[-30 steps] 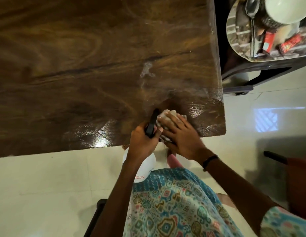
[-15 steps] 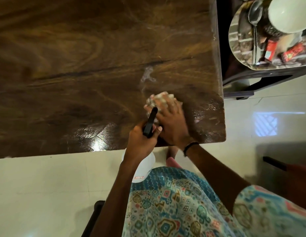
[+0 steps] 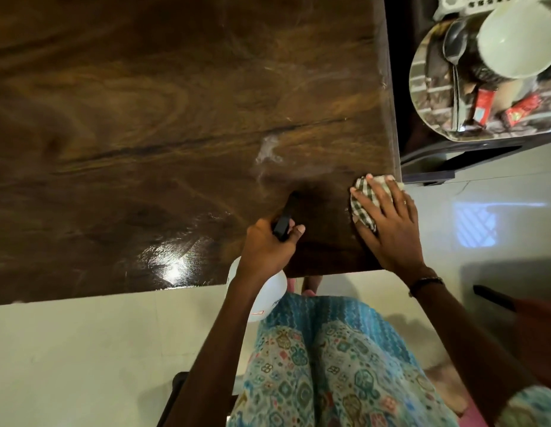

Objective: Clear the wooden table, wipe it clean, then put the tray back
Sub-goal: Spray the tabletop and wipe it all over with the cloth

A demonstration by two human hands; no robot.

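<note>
your right hand lies flat with its fingers spread, pressing the checked cloth onto the worktop. half a second ago that cloth sat further in, just below the pale smear; now it has swept out to the right edge, near the front corner, with a fold poking past the rim. your left hand has barely shifted: it grips the black trigger head of the white spray bottle, whose body hangs below the front edge by your knees.

the wood near you shines wet, so this corner looks covered. the smear is uncovered and still shows, so the wiping is not finished. i judge the next stroke should bring the cloth back inward over that mark, then on toward the far left.

the tray waits off the worktop on the dark stand to the right, carrying a white bowl, a ladle and red packets. it goes back only once the surface is clean.
</note>
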